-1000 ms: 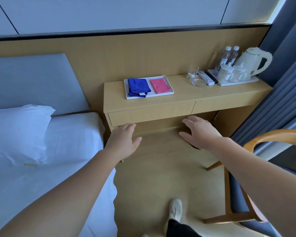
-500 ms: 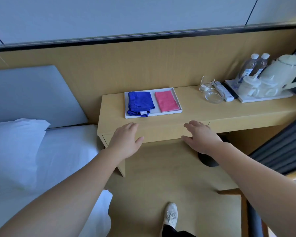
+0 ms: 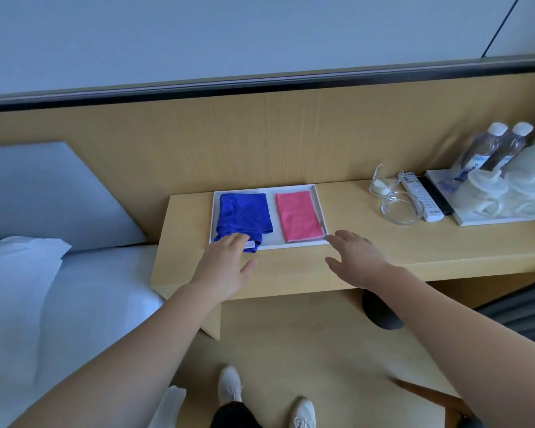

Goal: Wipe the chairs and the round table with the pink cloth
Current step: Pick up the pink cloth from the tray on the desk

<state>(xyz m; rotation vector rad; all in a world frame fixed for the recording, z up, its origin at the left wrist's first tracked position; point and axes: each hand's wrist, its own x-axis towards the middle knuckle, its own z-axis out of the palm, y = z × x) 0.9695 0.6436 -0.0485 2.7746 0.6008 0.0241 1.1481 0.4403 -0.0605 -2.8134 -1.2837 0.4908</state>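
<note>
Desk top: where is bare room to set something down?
Bare wood between the cloth tray and the glass dish, and along the front edge right of the right hand. The right end is crowded: remote, cup tray, bottles.

One head-worn camera looks forward and steeply down, close over the wooden desk; the pink cloth sits near centre, bed left, shoes nearest.

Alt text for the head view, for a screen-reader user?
Two open hands reach toward a white tray on a wooden desk: the left hand over the near edge of a folded blue cloth, the right hand by the tray corner nearest a folded pink cloth. Bottles, cups and a remote sit further right.
</note>
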